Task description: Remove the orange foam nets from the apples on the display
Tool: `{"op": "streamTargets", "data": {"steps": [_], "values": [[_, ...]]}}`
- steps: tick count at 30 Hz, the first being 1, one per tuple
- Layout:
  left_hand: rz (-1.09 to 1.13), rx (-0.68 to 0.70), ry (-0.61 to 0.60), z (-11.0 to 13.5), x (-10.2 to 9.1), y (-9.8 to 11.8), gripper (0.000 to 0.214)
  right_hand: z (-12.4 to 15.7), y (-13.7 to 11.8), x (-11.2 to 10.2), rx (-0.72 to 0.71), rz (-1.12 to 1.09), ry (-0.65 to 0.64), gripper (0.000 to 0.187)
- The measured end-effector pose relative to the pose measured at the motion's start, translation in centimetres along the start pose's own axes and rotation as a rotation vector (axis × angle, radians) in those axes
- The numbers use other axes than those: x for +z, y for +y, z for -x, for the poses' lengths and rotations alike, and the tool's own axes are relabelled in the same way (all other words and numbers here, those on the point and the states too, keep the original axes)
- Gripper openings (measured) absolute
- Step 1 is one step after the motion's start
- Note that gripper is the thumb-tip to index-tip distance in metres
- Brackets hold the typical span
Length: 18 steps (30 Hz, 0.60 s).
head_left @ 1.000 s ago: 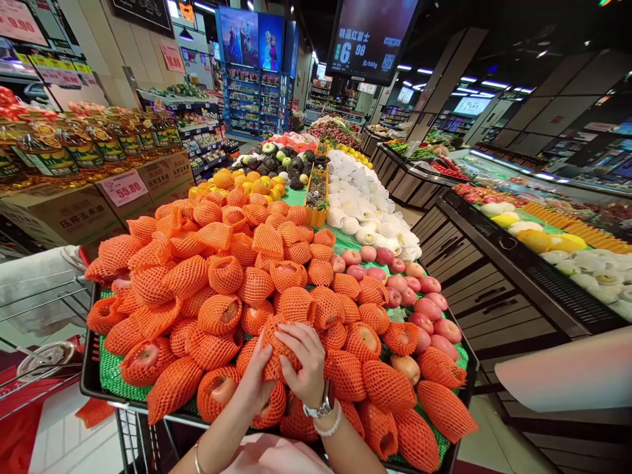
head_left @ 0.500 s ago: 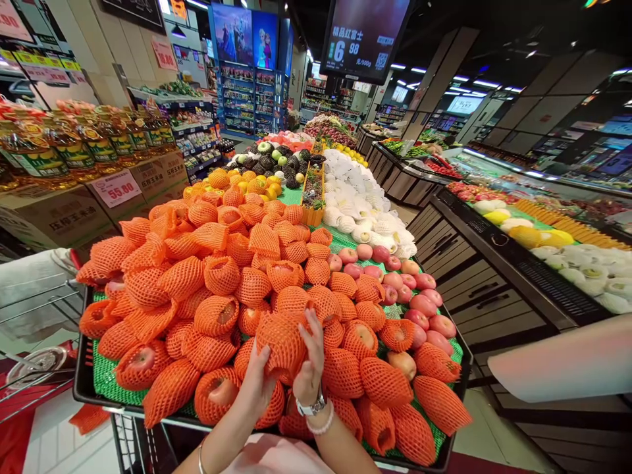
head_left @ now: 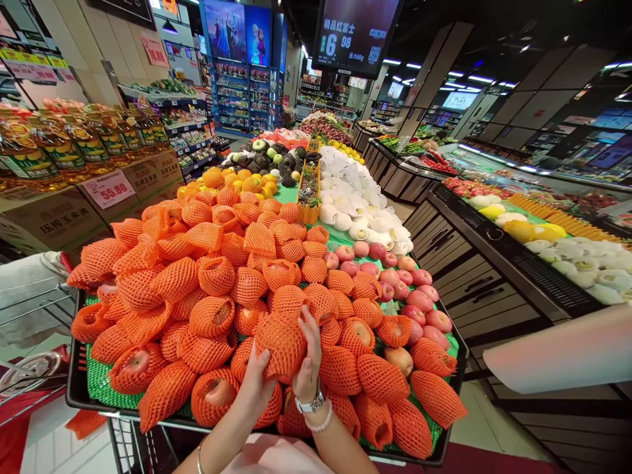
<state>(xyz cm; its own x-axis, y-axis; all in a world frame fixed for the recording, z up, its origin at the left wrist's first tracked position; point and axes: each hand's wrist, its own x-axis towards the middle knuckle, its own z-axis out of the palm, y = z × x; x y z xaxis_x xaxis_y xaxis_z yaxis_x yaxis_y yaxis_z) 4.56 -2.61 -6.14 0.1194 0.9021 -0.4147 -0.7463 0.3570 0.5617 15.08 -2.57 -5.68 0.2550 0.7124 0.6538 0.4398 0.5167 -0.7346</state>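
Between my two hands is an apple in an orange foam net (head_left: 280, 345), held above the front of the pile. My left hand (head_left: 257, 378) grips it from the lower left, thumb on its near side. On the right side, my right hand (head_left: 309, 359), with a watch and a beaded bracelet at the wrist, cups it with curved fingers. The foam covers nearly all of this fruit. Around and beneath lie several more net-wrapped apples (head_left: 217, 276). Bare red-pink apples (head_left: 419, 301) sit to the right of them.
A black-edged display bin (head_left: 74, 375) with green matting (head_left: 101, 382) holds the fruit. White-netted fruit (head_left: 355, 197) lies farther back. Bottled oil (head_left: 59, 148) stands on cartons at left, above a metal cart (head_left: 34, 303). A white roll (head_left: 557, 349) juts in from the right.
The view has shifted slightly, so the display sits a little farther left. Both hands keep their hold on the net-wrapped apple, which is turned slightly between them.
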Motion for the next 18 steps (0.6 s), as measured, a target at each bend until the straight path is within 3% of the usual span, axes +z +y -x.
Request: {"op": "streamTargets", "data": {"steps": [3,7,8,12,14,18], "values": [[-0.043,0.003,0.033,0.0,0.5,0.2,0.082,-0.4,-0.2,-0.4,-0.075,0.06,0.047,0.056],[-0.092,0.057,-0.004,0.5,1.4,0.3,0.104,-0.9,-0.2,-0.3,-0.118,0.069,-0.136,0.051],[-0.088,0.073,-0.027,0.6,1.5,0.5,0.104,-0.9,-0.1,-0.2,-0.08,0.033,-0.115,0.048],[-0.057,0.056,-0.258,1.4,2.0,2.0,0.087,-0.8,1.1,0.0,0.112,-0.107,0.184,0.044],[-0.079,0.092,-0.339,1.6,2.3,2.6,0.085,-0.7,1.7,-0.2,0.147,-0.118,0.226,0.05],[-0.103,0.367,-0.153,1.0,3.5,1.4,0.062,-0.1,2.1,0.4,0.125,-0.099,0.151,0.063]]}}
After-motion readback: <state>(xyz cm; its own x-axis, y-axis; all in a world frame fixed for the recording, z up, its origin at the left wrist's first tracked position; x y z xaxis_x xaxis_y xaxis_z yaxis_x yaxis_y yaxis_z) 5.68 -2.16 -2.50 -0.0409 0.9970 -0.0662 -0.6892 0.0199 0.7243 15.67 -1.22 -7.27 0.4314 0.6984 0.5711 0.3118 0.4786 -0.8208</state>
